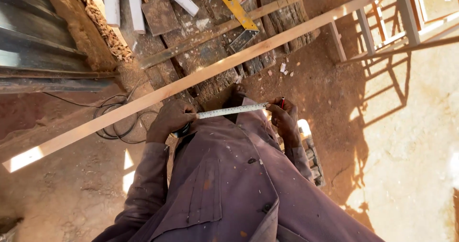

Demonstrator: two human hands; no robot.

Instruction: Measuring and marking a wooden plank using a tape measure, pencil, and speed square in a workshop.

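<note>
- Nearest, both hands hold one tape measure (233, 110) pulled out level in front of the chest, just this side of the long plank (191, 81).
- The left hand (170, 120) wraps its fingers tight round the tape's case; the right hand (285, 119) pinches the tape's free end, with what looks like one red pencil tucked in the same fingers.
- By my reckoning this is the measuring step: a length is being read off, and marking the plank would next call for laying the tape against it.
- One black cable (116, 122) coils on the dirt floor to the left.
- Farther off, one yellow square (238, 11) lies on the table, with about three white strips beside it.
- One pale wooden frame (382, 22) stands at the far right.
</note>
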